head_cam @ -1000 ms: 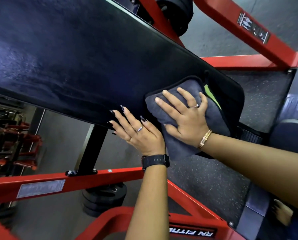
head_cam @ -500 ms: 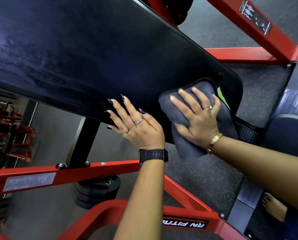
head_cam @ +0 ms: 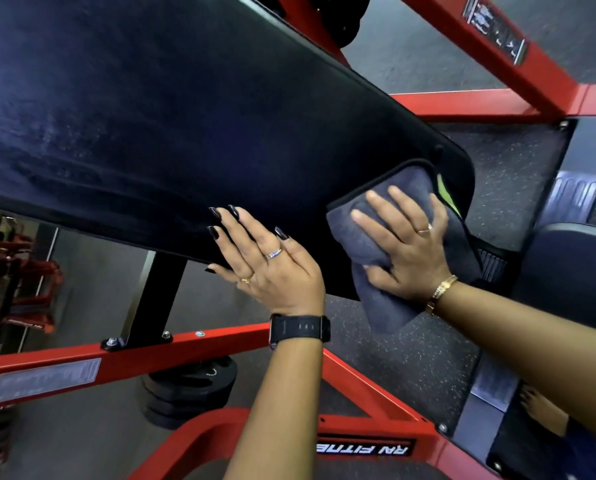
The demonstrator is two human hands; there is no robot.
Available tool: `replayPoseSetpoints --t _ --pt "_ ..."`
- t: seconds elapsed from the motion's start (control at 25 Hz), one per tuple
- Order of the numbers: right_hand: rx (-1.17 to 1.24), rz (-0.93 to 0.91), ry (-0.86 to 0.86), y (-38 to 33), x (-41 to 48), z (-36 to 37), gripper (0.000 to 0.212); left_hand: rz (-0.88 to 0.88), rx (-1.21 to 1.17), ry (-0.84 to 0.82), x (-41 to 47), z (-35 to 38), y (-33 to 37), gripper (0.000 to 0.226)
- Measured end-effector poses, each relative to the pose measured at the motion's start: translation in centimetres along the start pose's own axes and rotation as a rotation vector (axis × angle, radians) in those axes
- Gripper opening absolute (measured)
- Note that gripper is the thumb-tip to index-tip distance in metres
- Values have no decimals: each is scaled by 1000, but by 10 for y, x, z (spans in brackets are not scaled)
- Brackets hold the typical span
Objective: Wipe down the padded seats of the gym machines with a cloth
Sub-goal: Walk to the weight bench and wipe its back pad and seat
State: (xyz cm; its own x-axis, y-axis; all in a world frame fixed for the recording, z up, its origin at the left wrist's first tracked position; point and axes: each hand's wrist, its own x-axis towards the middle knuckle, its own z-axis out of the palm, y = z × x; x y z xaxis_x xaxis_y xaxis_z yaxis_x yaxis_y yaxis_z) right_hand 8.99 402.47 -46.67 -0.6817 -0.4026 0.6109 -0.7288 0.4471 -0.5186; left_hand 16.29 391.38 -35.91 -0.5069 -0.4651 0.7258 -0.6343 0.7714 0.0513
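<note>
Padded seat: the long black padded seat [head_cam: 185,133] is running diagonally from the upper left down to the lower right, above the red frame.
Cloth: the dark grey cloth [head_cam: 365,237] is lying folded on the seat's lower right end, near its rounded corner. Its lower part is hanging off the near edge over the floor, and a lime-green strip [head_cam: 446,194] is showing at its far side.
Right hand: the right hand [head_cam: 407,251] is pressing flat on the cloth. Its fingers [head_cam: 379,211] are lying straight and spread wide, gripping nothing, and the thumb is resting on the cloth by the seat's edge.
Left hand: the left hand [head_cam: 272,268] is resting on the seat's near edge, just beside the cloth and apart from it. Its fingers [head_cam: 235,233] are lying straight and close together, holding nothing.
Wrists: a black watch [head_cam: 300,329] is sitting on the left wrist and a gold bracelet [head_cam: 440,294] on the right.
Frame: the red frame [head_cam: 192,342] is passing under the seat, with a black post [head_cam: 154,299] bolted to it and a pale label [head_cam: 43,379] stuck on its side.
Weight plates: a stack of black weight plates [head_cam: 189,389] is sitting on the floor beneath the red beam.
Floor: speckled dark rubber floor [head_cam: 410,358] is showing below the cloth.
Second seat: another dark padded seat [head_cam: 573,271] is showing at the right edge, partly cropped.
</note>
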Motion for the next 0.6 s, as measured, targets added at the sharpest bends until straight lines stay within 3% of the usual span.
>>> replayPoseSetpoints --t 0.16,0.4,0.6 --pt "10 360 -66 13 2 -4 65 24 14 1 -1 -2 -1 50" --pt "81 326 -60 -17 150 -24 65 -11 14 -1 -1 1 4 51" --pt "81 341 -24 11 111 -13 67 -21 15 17 -6 3 3 50"
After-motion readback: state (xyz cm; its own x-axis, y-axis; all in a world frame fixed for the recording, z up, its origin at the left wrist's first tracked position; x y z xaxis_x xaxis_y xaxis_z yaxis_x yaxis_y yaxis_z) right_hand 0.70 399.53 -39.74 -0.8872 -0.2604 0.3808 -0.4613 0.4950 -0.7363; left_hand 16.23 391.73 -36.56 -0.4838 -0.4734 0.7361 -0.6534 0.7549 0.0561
